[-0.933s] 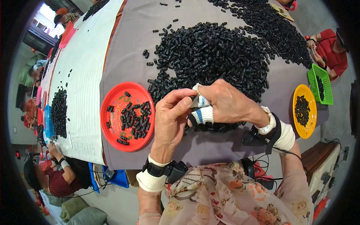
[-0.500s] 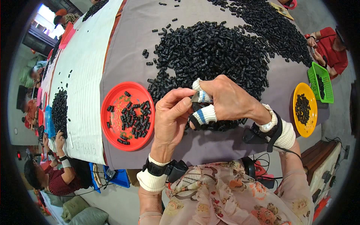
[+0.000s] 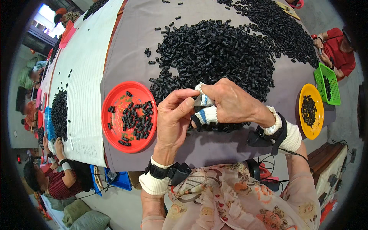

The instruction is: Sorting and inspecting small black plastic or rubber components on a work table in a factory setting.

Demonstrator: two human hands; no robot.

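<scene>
My left hand (image 3: 172, 115) is closed in a pinch, thumb and forefinger together; what it holds is mostly hidden. Against its fingertips works my right hand (image 3: 234, 101), fingers curled, with white and blue-striped cloth covers on some fingers. A small flat grey blade-like piece (image 3: 197, 101) shows between the two hands, at the right hand's fingers. Beyond them spreads a large heap of short black plastic pieces (image 3: 214, 53). To the left of my left hand lies a red plate (image 3: 111, 134) with several of the same pieces on it.
A yellow plate (image 3: 315, 130) with black pieces stands at the right, beside a green basket (image 3: 335, 90). Another heap (image 3: 283, 30) lies far right, near a person in red (image 3: 339, 53). At the left, a person in a striped shirt (image 3: 63, 184) works at a white-covered table (image 3: 86, 84).
Both hands have shifted very slightly left, still pressed together. The right hand's covered fingers have tilted a little, and the view has moved slightly.
</scene>
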